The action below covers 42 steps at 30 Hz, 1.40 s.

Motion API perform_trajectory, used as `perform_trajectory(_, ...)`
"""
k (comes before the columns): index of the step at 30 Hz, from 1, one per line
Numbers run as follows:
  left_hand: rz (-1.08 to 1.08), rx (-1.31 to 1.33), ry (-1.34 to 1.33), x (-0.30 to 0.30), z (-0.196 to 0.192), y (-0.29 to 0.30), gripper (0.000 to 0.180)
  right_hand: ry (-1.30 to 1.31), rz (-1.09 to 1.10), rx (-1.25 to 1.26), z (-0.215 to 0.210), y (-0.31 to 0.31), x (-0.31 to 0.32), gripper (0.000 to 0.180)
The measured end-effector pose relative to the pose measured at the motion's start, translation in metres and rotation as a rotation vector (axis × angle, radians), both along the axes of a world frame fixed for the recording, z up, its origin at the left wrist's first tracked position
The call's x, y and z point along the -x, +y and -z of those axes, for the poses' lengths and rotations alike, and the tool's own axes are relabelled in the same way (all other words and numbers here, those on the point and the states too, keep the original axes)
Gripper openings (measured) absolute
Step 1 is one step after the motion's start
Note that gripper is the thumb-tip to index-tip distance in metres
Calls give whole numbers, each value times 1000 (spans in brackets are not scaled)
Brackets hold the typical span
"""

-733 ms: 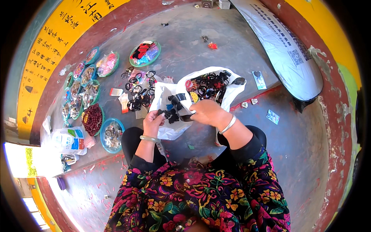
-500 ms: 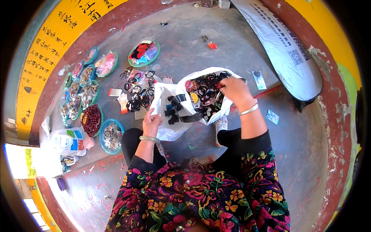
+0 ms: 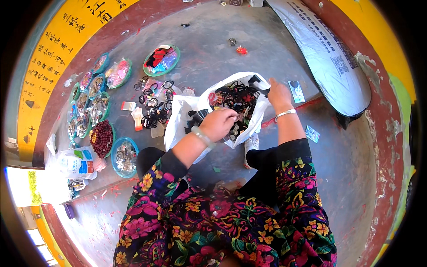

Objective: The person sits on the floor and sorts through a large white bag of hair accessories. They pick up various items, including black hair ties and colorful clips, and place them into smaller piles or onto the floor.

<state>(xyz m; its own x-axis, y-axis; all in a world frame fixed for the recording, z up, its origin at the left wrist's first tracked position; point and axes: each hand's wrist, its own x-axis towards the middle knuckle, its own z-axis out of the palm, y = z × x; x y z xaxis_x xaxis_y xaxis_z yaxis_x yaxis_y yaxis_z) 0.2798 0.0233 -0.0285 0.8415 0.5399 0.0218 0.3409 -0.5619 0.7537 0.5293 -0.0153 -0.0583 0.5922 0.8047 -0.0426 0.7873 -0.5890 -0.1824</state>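
A white plastic bag (image 3: 263, 104) lies open in front of me, filled with dark hair ties (image 3: 242, 99) and small colourful pieces. My right hand (image 3: 279, 95) is closed on the bag's right rim. Over the near left part of the contents, my left hand (image 3: 218, 124) has its fingertips pinched together; what they hold, if anything, I cannot make out. Beneath that hand, black bands (image 3: 199, 116) show at the bag's left part. More black hair ties (image 3: 155, 103) are spread on the floor just left of the bag.
Several baskets of small goods stand at the left, among them a blue basket (image 3: 114, 153) and one with dark red beads (image 3: 102, 137). A green basket (image 3: 175, 63) sits farther off. Flat packets (image 3: 296, 91) lie right of the bag, near a long silver-covered object (image 3: 327, 55).
My left hand has moved right, from the bag's left edge to over its contents. My right hand has come out of the contents and moved to the right rim.
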Motion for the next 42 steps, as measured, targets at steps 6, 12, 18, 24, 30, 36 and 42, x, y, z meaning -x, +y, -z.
perform_trajectory(6,127,-201,686,-75,52,23,31,174,193,-246,-1,7,-13,20)
perform_trajectory(12,-150,-516,274,-141,99,41,43,305,105,-334,-1,15,-16,22)
perform_trajectory(18,81,-410,656,-161,104,71,51,213,88,-372,-23,16,9,21)
perform_trajectory(24,236,-302,650,-141,113,74,33,261,147,-437,-22,19,3,20)
perform_trajectory(30,328,-361,511,-92,77,56,36,328,167,-472,-30,15,4,20)
perform_trajectory(36,231,-342,211,-15,83,25,30,306,138,-460,-39,10,11,19)
perform_trajectory(42,138,-306,264,36,75,3,24,405,154,-548,-27,8,0,20)
